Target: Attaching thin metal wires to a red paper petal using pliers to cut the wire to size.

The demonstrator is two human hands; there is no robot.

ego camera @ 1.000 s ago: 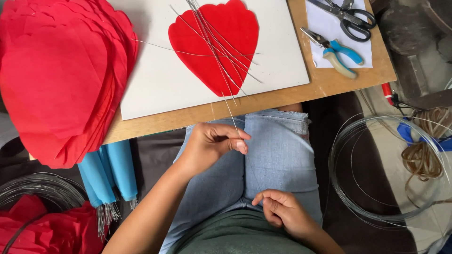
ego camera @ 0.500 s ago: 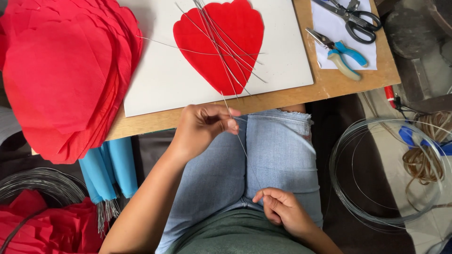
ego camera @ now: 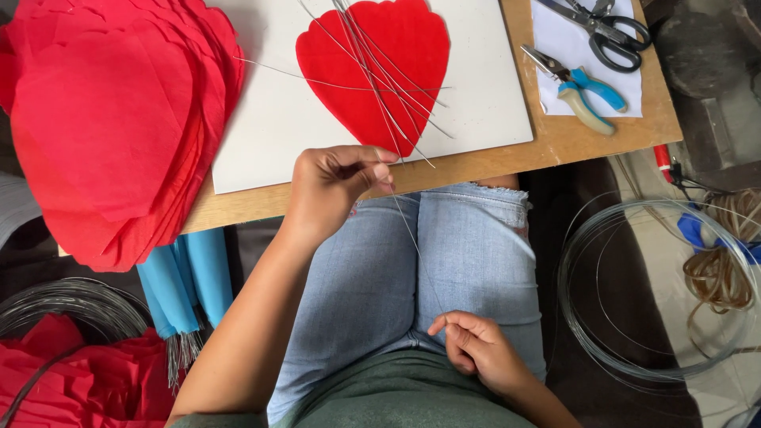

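Observation:
My left hand (ego camera: 333, 190) pinches a thin straight wire (ego camera: 408, 234) at the front edge of a wooden board (ego camera: 571, 139). The wire slants down over my jeans toward my right hand (ego camera: 479, 357), whose fingers are curled together in my lap around its lower end. Just beyond my left hand, several more thin wires (ego camera: 399, 119) lie fanned across a red petal-shaped paper (ego camera: 408, 47) on a white sheet (ego camera: 261, 119).
A thick stack of red paper petals (ego camera: 103, 127) overhangs the board at left. Blue-handled pliers (ego camera: 583, 91) and scissors (ego camera: 606, 32) lie at the board's right end. A silver wire coil (ego camera: 634, 293) is on the floor at right; blue rolls (ego camera: 186, 285) and a dark wire coil (ego camera: 55, 301) at left.
My left hand has slid up along the wire from my lap to the board's front edge. My right hand has stayed in my lap.

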